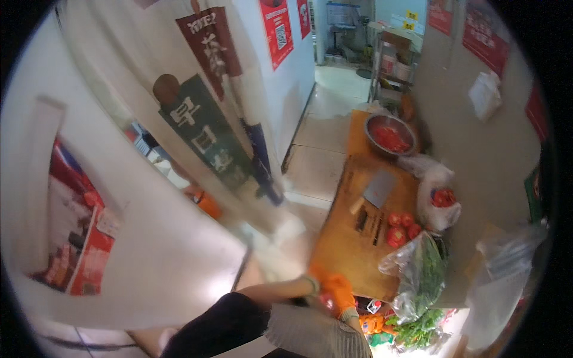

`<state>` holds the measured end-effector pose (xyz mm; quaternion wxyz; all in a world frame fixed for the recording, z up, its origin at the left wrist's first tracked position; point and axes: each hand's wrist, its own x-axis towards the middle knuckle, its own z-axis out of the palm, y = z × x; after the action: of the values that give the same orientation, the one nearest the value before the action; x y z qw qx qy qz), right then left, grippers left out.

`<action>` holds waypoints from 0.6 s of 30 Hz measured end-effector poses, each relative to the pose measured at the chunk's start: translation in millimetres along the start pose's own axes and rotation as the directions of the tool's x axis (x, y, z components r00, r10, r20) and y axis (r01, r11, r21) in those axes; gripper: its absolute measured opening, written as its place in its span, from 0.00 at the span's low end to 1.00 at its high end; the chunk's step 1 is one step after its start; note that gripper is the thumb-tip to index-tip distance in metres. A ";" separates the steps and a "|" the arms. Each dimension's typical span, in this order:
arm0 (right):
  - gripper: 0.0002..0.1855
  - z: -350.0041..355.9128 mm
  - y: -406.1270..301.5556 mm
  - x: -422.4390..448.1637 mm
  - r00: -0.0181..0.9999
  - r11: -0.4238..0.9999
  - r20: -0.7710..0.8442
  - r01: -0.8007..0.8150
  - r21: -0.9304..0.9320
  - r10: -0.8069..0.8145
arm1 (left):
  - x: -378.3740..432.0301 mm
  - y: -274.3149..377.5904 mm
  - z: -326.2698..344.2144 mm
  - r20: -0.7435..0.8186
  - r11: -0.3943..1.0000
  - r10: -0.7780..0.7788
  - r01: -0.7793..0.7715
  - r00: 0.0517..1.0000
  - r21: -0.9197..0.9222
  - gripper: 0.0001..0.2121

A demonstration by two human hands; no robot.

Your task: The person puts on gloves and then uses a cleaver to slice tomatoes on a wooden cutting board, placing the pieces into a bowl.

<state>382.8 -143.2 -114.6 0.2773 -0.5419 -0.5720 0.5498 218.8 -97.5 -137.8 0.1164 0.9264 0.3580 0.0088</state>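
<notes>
My left hand (314, 270) and my right hand (341, 297), both in orange gloves with pale cuffs, are close together at the near edge of a wooden cutting board (353, 255). Just below them shows a blurred reddish thing; whether either hand holds it is unclear. Farther up the board lies a cleaver (379, 190) with a wooden handle. Several tomatoes (396, 236) sit at the board's right side, beside a clear plastic bag of green vegetables (427, 268). At the far end stands a metal bowl (389, 136) with red pieces in it.
A plastic bag with red contents (443, 197) lies against the right wall. Leafy greens (416, 331) and packages are below the board's near right corner. Printed fabric banners (210, 143) hang at the left. A tiled passage (309, 147) leads to a shelf rack (394, 58).
</notes>
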 end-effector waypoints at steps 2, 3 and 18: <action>0.15 31.6 -51.0 26.2 0.972 0.987 -0.172 -0.157 0.038 0.161 | -14.8 -24.5 3.1 -0.015 0.997 0.030 -0.031 0.999 -0.076 0.30; 0.16 40.1 -76.5 36.4 0.951 0.983 -0.262 -0.181 -0.032 0.166 | -16.7 -36.0 2.2 -0.029 0.992 0.057 -0.060 0.998 -0.113 0.30; 0.16 165.1 -197.0 215.9 0.840 0.793 0.095 0.537 -0.289 -0.534 | -121.4 -324.7 -47.3 0.020 0.928 -0.213 0.208 0.977 -0.310 0.25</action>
<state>114.1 40.0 -31.5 0.3324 -0.3916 -0.7806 0.3562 -90.9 64.3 -155.7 0.2582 0.8528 0.4502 0.0588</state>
